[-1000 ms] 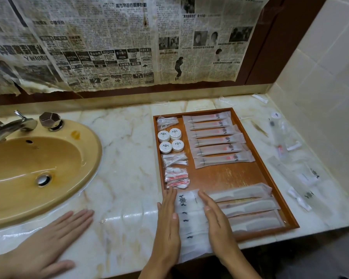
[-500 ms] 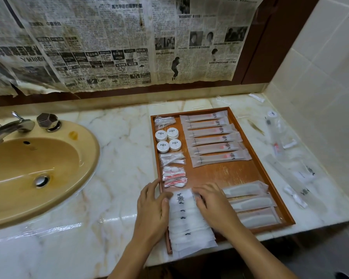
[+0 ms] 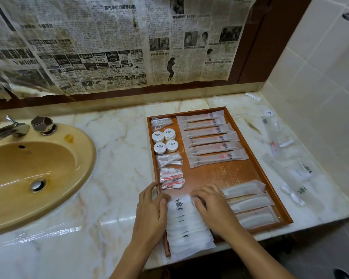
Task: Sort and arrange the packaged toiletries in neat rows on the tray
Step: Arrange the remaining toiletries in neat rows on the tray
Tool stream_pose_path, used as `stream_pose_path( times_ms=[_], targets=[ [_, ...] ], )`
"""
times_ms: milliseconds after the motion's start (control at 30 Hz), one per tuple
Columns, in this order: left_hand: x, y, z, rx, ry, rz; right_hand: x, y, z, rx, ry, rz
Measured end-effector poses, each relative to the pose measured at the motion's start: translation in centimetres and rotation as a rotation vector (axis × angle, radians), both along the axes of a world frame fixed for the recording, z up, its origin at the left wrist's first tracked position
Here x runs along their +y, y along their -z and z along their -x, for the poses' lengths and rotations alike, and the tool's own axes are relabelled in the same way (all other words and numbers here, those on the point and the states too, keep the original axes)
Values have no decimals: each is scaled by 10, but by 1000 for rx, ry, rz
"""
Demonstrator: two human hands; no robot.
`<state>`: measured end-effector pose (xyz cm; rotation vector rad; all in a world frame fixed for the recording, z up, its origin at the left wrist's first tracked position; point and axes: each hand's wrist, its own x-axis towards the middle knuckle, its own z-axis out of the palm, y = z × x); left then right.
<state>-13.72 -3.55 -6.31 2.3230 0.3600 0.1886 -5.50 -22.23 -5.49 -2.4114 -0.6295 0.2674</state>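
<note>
On the near left corner of a wooden tray (image 3: 256, 158), both hands are squaring a fanned stack of white sachets (image 3: 186, 224); a second ago they were lying flat along its sides, and now the left hand (image 3: 151, 210) is curling its fingers against the stack's left edge while the right hand (image 3: 212, 206) is pinching its top right corner; the row is tightening, nearing neatness; loose packets (image 3: 294, 178) are still waiting on the marble counter (image 3: 117, 158), beside an amber sink (image 3: 34, 170), under old newspaper (image 3: 109, 43)

A bathroom: yellow sink (image 3: 38, 174), tap (image 3: 7, 130), tiled wall (image 3: 318, 63).
</note>
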Motion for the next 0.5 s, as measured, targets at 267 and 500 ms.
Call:
stream_pose_path(
  times_ms=[267, 500],
  targets=[
    [-7, -25, -23, -35, 9, -31, -24, -15, -15, -6, 205, -123],
    [-46, -45, -79, -64, 201, -4, -78, -29, -25, -57, 420, -193]
  ],
)
